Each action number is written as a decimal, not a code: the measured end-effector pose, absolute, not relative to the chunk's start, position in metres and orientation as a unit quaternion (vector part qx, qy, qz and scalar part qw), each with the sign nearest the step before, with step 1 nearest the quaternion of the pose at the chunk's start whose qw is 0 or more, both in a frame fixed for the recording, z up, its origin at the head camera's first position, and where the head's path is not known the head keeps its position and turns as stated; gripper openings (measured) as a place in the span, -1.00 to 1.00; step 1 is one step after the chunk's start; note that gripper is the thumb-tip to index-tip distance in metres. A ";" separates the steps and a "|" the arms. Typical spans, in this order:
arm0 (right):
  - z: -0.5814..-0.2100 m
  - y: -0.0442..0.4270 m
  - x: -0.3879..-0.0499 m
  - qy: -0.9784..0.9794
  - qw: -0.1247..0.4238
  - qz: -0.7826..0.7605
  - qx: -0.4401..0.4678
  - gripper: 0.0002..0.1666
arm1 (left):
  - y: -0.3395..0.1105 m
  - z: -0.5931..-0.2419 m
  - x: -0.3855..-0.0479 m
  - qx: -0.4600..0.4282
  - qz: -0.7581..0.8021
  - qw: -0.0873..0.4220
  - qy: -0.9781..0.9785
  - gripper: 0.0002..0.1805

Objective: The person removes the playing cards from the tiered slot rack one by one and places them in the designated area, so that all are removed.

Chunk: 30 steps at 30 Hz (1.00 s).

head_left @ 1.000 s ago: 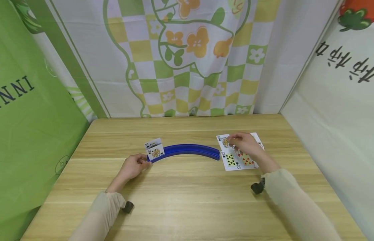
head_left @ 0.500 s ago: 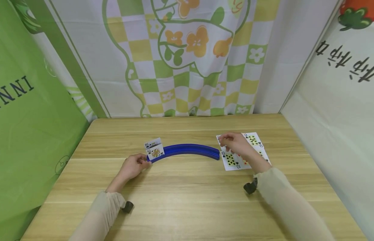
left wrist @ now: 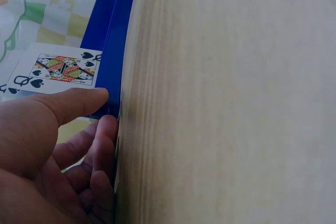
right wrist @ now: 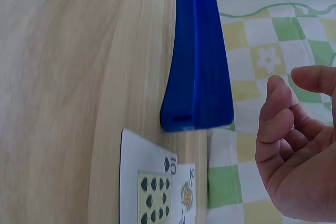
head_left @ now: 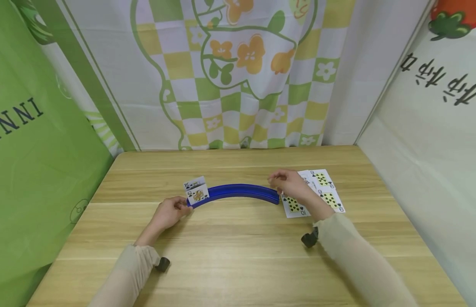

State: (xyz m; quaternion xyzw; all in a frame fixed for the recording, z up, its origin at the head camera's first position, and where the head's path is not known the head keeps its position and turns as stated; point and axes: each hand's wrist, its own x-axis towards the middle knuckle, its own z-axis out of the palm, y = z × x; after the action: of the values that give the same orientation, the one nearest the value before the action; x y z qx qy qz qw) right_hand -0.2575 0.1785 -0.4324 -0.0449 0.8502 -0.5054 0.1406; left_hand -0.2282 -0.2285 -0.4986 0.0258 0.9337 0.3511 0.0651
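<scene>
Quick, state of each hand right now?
Left hand: closed, holding one end of the blue rack.
Right hand: open, fingers loosely curled, nothing held.

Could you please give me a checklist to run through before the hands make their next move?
1. Blue card holder steadied: ok; left hand holds its left end.
2. King and queen of spades standing in it: ok.
3. Room in it: ok, its right part is bare.
4. Right hand free: ok, it holds nothing.
5. Ten of spades face up: ok, on the table.
6. Face card behind the ten readable: cannot tell, too blurred.
</scene>
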 end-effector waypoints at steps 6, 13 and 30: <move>-0.434 0.167 -0.258 0.848 0.140 -0.507 -0.058 -0.58 | -0.228 -0.499 -0.228 0.021 0.352 0.067 0.933 -0.58; -0.438 0.154 -0.259 0.852 0.142 -0.498 -0.080 -0.60 | -0.228 -0.498 -0.227 0.025 0.351 0.065 0.934 -0.58; -0.433 0.112 -0.257 0.839 0.140 -0.515 -0.106 -0.78 | -0.229 -0.498 -0.228 0.025 0.352 0.066 0.933 -0.58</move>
State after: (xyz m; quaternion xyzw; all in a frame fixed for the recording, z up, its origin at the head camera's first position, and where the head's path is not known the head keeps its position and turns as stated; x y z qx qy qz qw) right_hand -0.2569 0.1124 -0.4325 -0.1061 0.8387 -0.5154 0.1402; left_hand -0.2275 -0.2286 -0.4977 0.0248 0.9334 0.3520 0.0658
